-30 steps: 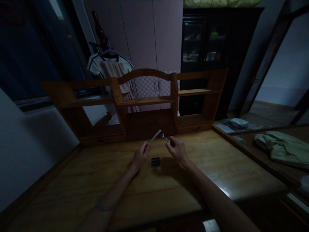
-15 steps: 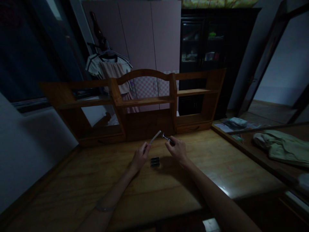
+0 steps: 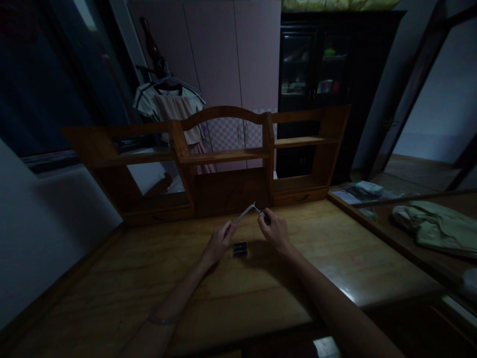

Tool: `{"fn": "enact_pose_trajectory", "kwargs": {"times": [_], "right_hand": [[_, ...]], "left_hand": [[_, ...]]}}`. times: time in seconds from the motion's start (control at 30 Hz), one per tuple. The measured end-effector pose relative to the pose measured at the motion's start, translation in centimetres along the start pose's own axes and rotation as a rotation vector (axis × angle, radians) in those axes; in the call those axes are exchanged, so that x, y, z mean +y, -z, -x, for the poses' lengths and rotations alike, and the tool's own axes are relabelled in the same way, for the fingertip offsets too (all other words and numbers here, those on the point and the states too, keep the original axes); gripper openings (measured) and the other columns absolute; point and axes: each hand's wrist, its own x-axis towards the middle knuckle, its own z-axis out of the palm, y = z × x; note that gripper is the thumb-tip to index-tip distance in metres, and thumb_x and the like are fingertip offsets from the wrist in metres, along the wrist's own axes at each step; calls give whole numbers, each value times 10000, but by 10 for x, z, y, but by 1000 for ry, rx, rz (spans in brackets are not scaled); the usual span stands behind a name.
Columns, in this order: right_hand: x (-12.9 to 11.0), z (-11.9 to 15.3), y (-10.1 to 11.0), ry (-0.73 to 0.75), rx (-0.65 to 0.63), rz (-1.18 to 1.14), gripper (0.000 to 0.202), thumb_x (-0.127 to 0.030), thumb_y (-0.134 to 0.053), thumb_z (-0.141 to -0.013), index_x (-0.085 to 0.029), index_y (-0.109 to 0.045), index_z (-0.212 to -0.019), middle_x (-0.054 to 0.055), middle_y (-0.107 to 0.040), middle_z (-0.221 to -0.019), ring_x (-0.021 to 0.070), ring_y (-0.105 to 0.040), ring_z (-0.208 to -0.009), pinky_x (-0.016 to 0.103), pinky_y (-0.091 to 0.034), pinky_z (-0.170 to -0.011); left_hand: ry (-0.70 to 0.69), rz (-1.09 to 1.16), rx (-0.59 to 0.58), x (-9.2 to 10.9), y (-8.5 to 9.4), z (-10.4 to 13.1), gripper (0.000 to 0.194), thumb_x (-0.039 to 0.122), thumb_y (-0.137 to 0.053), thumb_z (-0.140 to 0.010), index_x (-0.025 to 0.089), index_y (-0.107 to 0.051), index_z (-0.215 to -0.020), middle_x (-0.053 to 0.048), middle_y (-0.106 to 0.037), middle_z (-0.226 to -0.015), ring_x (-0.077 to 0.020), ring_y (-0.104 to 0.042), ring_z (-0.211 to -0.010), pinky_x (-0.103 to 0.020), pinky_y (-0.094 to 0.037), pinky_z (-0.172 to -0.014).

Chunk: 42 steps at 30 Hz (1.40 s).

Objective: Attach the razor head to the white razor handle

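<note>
My left hand (image 3: 219, 241) is closed around the lower end of a slim pale stick-like object (image 3: 244, 214), which slants up to the right. My right hand (image 3: 275, 228) grips a small tool (image 3: 259, 211) with a dark handle and a thin, shiny metal head; the dim light hides its exact kind. The metal head meets or nearly meets the tip of the pale stick; whether they touch I cannot tell. Below and between my hands, a small black ribbed object (image 3: 240, 249) lies on the wooden table (image 3: 231, 293).
A wooden shelf unit (image 3: 223, 158) with small drawers stands along the table's back edge. To the right, past a raised wooden edge, lie pale green cloth (image 3: 443, 228) and a plastic packet (image 3: 367, 188). Clothes (image 3: 171, 102) hang behind the shelf, by a pink wardrobe (image 3: 216, 64).
The pale stick has tilted lower and shifted right, so its tip now reaches the tool's metal head. Both hands have moved very slightly to the right.
</note>
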Motion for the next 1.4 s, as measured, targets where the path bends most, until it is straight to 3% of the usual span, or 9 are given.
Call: {"fn": "enact_pose_trajectory", "kwargs": {"times": [0.2, 0.63, 1.4], "right_hand": [[0, -1, 0, 11, -18, -16, 231, -339, -421, -885, -198, -566, -772, 12, -615, -632, 132, -550, -571, 239, -253, -542], [1, 1, -2, 51, -62, -56, 366, -443, -338, -951, -192, -549, -787, 15, -590, -620, 125, -547, -555, 231, -256, -536], [1, 0, -1, 45, -30, -55, 440, -562, -372, -911, -199, -580, -774, 24, -624, -632, 125, -553, -547, 234, -255, -537]], "left_hand": [[28, -30, 31, 1, -1, 0, 336, 443, -340, -914, 175, -519, -821, 16, -520, -709, -126, -474, -645, -238, -342, -617], [100, -107, 99, -7, 4, -3, 331, 467, -327, -919, 204, -486, -797, 41, -468, -638, -121, -466, -581, -227, -303, -574], [13, 26, 89, 2, 4, 3, 316, 421, -330, -937, 189, -451, -761, 38, -416, -632, -111, -418, -575, -227, -286, -557]]}}
